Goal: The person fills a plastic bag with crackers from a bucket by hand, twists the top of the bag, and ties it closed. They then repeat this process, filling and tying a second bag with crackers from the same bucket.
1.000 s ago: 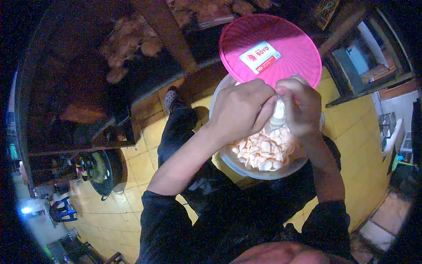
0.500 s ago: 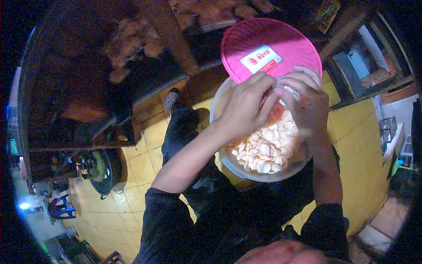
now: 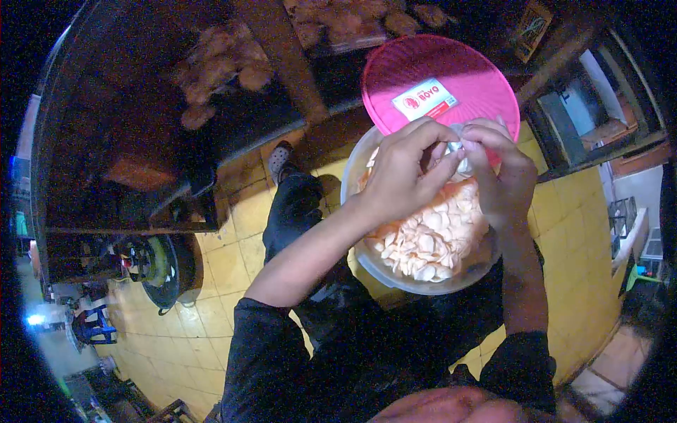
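My left hand [image 3: 412, 166] and my right hand [image 3: 502, 173] meet over the far part of a translucent round tub [image 3: 395, 280]. The fingers of both are closed in a pinch on a small piece of whitish, shiny plastic [image 3: 457, 148], partly hidden by the fingertips. Below them, the tub holds many pale, thin, curved pieces [image 3: 427, 243], with an orange tint near the hands. A pink round lid [image 3: 479, 77] with a white and red "BOYO" label [image 3: 423, 99] stands tilted behind the tub, partly covered by my right fingers.
Dark wooden shelving [image 3: 282, 63] with brownish round things [image 3: 222, 63] stands ahead. A dark wide pan [image 3: 185, 271] is at the left on the yellow tiled floor [image 3: 211, 310]. A wooden frame [image 3: 599, 106] stands at the right, and a blue stool [image 3: 99, 328] far left.
My hands stay together, with the fingertips shifted slightly and more of the white plastic showing between them. The whole view has moved a little, with tub and lid appearing slightly lower and further right.
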### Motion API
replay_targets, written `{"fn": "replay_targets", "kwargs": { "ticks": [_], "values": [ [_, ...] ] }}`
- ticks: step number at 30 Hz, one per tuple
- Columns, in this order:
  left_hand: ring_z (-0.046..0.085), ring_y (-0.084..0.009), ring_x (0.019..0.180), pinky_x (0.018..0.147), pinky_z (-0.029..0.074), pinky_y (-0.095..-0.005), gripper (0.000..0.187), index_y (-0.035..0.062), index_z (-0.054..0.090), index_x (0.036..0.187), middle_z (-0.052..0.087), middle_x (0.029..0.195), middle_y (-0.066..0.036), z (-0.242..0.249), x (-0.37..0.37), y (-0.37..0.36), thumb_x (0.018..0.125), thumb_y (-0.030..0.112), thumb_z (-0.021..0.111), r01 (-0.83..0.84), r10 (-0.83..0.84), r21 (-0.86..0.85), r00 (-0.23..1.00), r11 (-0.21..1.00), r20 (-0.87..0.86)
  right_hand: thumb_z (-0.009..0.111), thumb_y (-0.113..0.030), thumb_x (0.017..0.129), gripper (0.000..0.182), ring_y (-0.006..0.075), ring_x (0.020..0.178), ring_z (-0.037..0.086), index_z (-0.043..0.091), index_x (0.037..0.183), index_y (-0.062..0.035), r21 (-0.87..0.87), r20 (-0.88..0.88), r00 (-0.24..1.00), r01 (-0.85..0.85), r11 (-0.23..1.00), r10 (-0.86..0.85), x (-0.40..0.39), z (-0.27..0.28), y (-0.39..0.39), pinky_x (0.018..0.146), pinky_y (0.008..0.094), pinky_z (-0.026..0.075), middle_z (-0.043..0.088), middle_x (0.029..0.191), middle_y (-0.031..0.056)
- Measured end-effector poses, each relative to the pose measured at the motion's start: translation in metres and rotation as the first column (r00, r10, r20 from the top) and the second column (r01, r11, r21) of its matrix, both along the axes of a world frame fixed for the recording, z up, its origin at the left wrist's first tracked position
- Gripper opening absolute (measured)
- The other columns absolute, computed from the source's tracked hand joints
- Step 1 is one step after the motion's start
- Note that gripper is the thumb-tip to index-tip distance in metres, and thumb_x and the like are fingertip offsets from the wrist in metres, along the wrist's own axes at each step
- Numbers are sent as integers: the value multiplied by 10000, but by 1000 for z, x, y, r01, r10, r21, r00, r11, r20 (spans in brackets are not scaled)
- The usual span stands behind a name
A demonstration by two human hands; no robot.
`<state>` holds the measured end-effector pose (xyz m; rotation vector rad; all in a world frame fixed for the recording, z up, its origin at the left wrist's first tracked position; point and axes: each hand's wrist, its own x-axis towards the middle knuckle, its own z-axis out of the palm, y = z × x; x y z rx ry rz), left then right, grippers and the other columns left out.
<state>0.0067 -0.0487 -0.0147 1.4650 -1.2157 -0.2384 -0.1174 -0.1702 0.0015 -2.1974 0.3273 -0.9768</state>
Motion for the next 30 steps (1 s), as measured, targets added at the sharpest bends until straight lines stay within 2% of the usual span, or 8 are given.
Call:
{"fn": "replay_targets", "kwargs": {
  "ticks": [9,11,12,14,17,20,26,30],
  "values": [
    [641,-156,741,671,498,-291,137,34,661,930,661,834,-77,1,9,5,798,67,648,66,-62,-83,996,994,58,669,-241,885,233,246,895,673,682,974,-26,20,-76,972,-223,975,224,-7,2,-8,816,354,517,699,945,128],
    [643,-198,731,652,500,-319,165,45,640,950,638,835,-87,5,9,7,793,94,653,161,-162,27,986,987,47,701,-269,858,234,175,796,667,678,918,-43,274,-175,956,-184,944,237,-14,6,-5,727,314,519,692,855,100],
    [643,-198,731,652,500,-319,165,45,640,950,638,835,-87,3,8,5,793,94,653,161,-162,28,986,987,48,701,-269,858,234,175,796,667,678,918,-43,274,-174,956,-185,944,237,-15,4,-7,727,314,519,692,855,100],
    [628,-267,734,642,499,-367,194,61,606,985,595,839,-99,0,7,0,810,135,645,89,-89,15,946,996,311,714,-260,835,208,122,696,630,658,845,-59,237,-259,952,-102,966,164,-15,-1,-13,629,290,498,655,744,58],
    [619,-327,776,657,497,-413,201,72,573,996,560,850,-122,5,7,-3,834,175,630,82,-97,55,925,995,367,703,-240,831,196,124,630,603,633,797,-60,239,-224,967,-63,969,118,-12,-9,-16,574,295,479,605,667,40],
    [629,-330,793,655,496,-425,193,73,568,991,570,861,-132,-1,3,-9,838,177,626,35,-57,61,906,998,420,688,-227,839,194,143,640,606,625,796,-48,241,-183,979,-44,969,90,-11,-7,-12,597,300,482,605,681,48],
    [634,-309,819,722,502,-407,209,58,597,966,610,881,-123,-3,5,-7,817,189,664,28,-43,59,962,998,268,650,-211,884,180,191,786,659,662,895,-32,110,-14,1000,19,994,-17,-4,-5,4,733,315,519,679,847,104],
    [633,-306,841,752,498,-397,205,63,609,948,641,926,-98,-4,5,-6,800,182,687,-69,95,-77,909,995,406,640,-179,896,162,188,847,669,677,950,-30,-49,23,999,35,998,-33,-4,-16,2,789,312,530,701,926,120]
  ]
}}
